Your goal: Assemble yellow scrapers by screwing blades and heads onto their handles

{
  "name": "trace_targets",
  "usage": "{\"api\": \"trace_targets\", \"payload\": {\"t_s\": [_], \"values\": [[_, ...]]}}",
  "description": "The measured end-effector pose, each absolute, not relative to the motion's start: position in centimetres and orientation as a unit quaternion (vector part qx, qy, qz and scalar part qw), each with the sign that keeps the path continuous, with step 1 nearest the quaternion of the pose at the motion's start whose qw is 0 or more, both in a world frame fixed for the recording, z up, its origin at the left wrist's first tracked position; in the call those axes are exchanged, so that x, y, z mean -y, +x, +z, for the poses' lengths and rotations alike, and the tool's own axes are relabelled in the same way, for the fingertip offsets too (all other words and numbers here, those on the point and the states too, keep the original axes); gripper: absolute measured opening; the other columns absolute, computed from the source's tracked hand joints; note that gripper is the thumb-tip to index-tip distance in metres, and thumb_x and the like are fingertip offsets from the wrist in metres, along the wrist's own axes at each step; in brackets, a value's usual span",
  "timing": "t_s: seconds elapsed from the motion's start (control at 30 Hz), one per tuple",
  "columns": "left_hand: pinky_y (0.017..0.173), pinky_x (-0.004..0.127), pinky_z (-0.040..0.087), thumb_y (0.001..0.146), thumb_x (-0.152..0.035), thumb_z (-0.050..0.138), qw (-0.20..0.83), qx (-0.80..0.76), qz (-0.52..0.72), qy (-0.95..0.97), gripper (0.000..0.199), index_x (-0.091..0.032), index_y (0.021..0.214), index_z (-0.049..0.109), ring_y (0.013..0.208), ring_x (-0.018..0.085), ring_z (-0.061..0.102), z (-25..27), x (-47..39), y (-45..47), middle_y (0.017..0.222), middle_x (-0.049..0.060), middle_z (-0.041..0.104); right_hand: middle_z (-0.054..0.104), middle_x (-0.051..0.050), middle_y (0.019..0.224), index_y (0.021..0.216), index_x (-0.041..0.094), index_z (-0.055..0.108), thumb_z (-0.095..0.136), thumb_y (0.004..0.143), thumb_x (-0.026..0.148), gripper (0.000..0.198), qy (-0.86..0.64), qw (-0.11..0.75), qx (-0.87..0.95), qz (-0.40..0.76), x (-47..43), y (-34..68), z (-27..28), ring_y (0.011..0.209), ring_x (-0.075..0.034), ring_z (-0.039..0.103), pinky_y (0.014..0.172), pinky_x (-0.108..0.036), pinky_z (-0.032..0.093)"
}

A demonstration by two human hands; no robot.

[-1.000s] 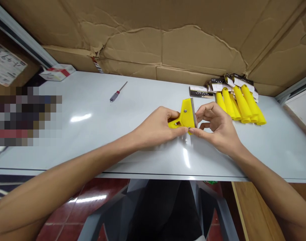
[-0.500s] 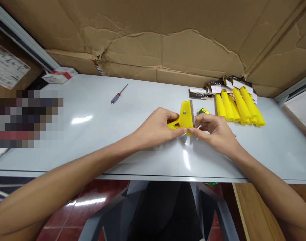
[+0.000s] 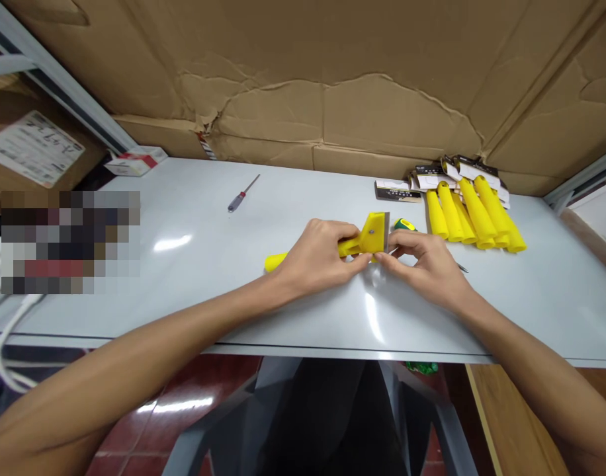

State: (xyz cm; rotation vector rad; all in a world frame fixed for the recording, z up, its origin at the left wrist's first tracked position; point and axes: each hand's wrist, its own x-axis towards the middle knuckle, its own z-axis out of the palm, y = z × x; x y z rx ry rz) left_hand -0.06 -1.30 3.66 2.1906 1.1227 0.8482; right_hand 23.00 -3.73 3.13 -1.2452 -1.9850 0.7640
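Note:
A yellow scraper (image 3: 372,233) with a metal blade along its right edge lies sideways above the table. My left hand (image 3: 319,258) is closed round its neck, and the end of the yellow handle shows behind the wrist. My right hand (image 3: 425,264) is closed at the blade's lower corner, thumb on the near edge and fingers bent behind the blade. Whether a small part sits between those fingertips I cannot tell. Just beyond the right hand is a green and yellow tool handle (image 3: 405,225); a thin metal tip (image 3: 462,268) shows on that hand's other side.
Several yellow handles (image 3: 477,211) with black and white cards lie at the back right, beside a flat black card (image 3: 397,192). A grey screwdriver (image 3: 237,200) lies left of centre. Cardboard (image 3: 273,112) walls the back of the white table (image 3: 194,291). A small box (image 3: 137,161) stands back left.
The scraper has tilted flatter and sits slightly lower, and its handle end now shows behind my left wrist. Both hands keep their hold. The view has shifted a little.

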Motion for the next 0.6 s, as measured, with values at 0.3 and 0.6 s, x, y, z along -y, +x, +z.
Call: {"api": "trace_targets", "payload": {"t_s": [0.3,0.6], "values": [[0.063,0.028,0.042,0.1,-0.029,0.074,0.002,-0.273,0.397,0.876,0.018,-0.019,0.086,0.068,0.065,0.012,0.058,-1.2,-1.6,-0.3,0.076,-0.001,0.07,0.083,-0.006,0.103,0.095,0.023,0.079,0.067,0.092,0.016,0.014,-0.417,0.334,0.822,0.197,2.1,23.8,1.3,0.09,-0.023,0.077,0.083,-0.038,0.062],[0.053,0.03,0.043,0.105,-0.012,0.06,-0.335,-0.107,0.381,0.855,0.025,-0.02,0.083,0.067,0.064,0.014,0.061,-1.5,-3.3,-0.8,0.072,-0.002,0.066,0.085,-0.012,0.113,0.117,0.019,0.087,0.061,0.097,0.016,0.033,-0.478,0.326,0.814,0.056,1.2,26.5,3.3,0.093,-0.028,0.079,0.086,-0.047,0.064]]}}
